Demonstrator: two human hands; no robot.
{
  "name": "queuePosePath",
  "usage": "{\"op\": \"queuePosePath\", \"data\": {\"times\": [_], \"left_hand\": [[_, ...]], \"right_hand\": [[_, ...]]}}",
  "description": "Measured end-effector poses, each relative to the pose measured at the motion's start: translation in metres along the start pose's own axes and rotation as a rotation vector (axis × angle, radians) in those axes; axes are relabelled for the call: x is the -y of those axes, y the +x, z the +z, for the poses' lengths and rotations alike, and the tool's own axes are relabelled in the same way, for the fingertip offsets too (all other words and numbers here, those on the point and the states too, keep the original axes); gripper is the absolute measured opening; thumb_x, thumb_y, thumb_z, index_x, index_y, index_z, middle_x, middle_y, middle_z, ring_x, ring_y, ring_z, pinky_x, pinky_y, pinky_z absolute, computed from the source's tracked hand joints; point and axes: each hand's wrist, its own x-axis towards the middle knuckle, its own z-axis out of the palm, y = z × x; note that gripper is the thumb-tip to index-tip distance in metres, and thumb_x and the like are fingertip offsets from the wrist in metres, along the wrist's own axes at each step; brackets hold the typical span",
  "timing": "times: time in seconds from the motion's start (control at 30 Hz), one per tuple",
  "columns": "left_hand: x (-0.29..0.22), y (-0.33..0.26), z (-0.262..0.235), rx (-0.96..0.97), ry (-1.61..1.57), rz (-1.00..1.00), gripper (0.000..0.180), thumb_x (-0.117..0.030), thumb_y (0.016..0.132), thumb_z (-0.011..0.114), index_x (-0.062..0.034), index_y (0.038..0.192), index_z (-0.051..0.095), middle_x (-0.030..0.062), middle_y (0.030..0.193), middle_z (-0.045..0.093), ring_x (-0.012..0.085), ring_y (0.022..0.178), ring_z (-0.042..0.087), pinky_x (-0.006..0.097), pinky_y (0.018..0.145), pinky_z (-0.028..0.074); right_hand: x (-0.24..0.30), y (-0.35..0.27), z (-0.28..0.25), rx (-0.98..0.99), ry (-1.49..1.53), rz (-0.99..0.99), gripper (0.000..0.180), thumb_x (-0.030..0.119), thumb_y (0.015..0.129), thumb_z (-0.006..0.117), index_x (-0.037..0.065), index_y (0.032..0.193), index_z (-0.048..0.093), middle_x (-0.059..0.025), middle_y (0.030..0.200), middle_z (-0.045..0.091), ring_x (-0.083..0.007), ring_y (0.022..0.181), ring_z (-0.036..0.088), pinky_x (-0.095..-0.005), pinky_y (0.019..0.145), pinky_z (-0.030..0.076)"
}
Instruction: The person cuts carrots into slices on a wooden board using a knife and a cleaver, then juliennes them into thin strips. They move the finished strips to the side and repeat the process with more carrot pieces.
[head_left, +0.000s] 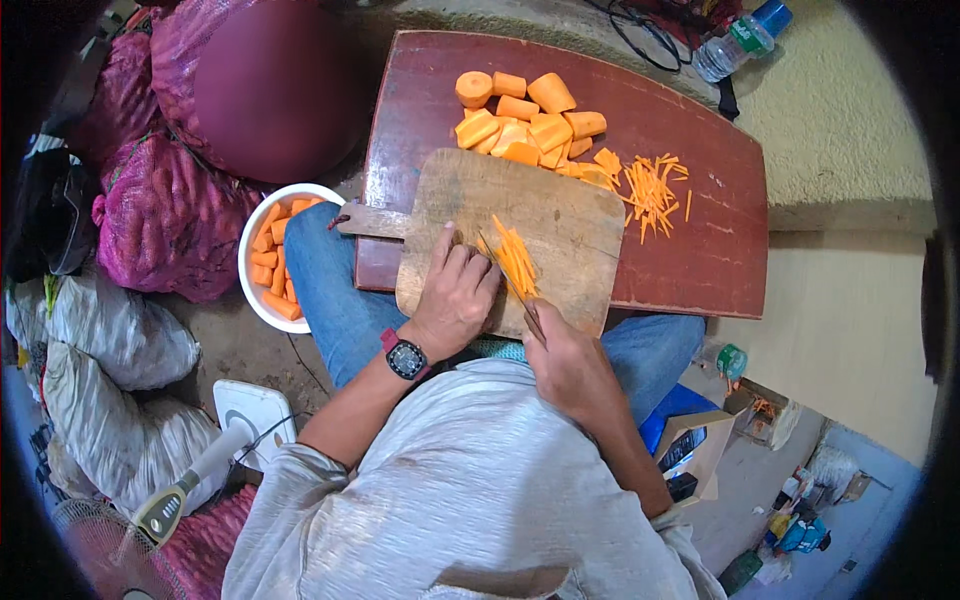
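Observation:
A wooden cutting board [580, 205] with a handle lies across my lap and the near side of a dark red wooden board. My right hand [568, 360] is closed around the handle of a knife [515, 287], its blade slanting away to the left over the cutting board. Beside the blade, the bent fingers of my left hand [455, 300] press down on a carrot piece, mostly hidden under them; only a bit of orange shows at the fingertips. Cut carrot sticks [516, 262] lie just right of the knife.
Thick carrot chunks [530, 120] and a heap of thin carrot sticks [655, 195] rest on the red board [700, 250]. A white tub [250, 270] of carrots stands left of my knee. Full mesh sacks [165, 220] and a fan [160, 515] are farther left. A plastic bottle [735, 50] lies far right.

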Motion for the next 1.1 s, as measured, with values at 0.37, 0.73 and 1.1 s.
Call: {"op": "queuePosePath", "data": {"times": [0.37, 0.73, 1.1], "left_hand": [[0.000, -0.006, 0.002, 0.027, 0.005, -0.010, 0.033, -0.013, 0.079, 0.079, 0.0010, 0.109, 0.077, 0.0166, 0.105, 0.066, 0.0378, 0.113, 0.067, 0.069, 0.130, 0.034], [0.000, -0.001, -0.001, 0.001, -0.004, -0.009, 0.026, -0.013, 0.085, 0.072, 0.0025, 0.105, 0.079, 0.0136, 0.094, 0.064, 0.0339, 0.100, 0.064, 0.069, 0.129, 0.033], [-0.003, -0.001, 0.002, -0.028, -0.012, -0.024, 0.023, -0.012, 0.084, 0.073, 0.0019, 0.102, 0.078, 0.0131, 0.094, 0.064, 0.0335, 0.100, 0.065, 0.069, 0.130, 0.032]], "right_hand": [[0.002, 0.001, -0.002, -0.040, 0.016, -0.078, 0.028, 0.017, 0.108, 0.059, -0.001, 0.129, 0.053, -0.0352, 0.092, 0.073, -0.0567, 0.089, 0.073, -0.0669, 0.076, 0.054], [0.005, 0.000, -0.005, -0.013, 0.039, -0.043, 0.028, 0.017, 0.107, 0.061, 0.000, 0.128, 0.052, -0.0349, 0.094, 0.073, -0.0568, 0.089, 0.072, -0.0673, 0.077, 0.054], [0.002, 0.000, -0.003, -0.017, 0.055, -0.014, 0.029, 0.016, 0.107, 0.060, -0.001, 0.130, 0.055, -0.0359, 0.094, 0.073, -0.0582, 0.091, 0.072, -0.0679, 0.079, 0.054]]}}
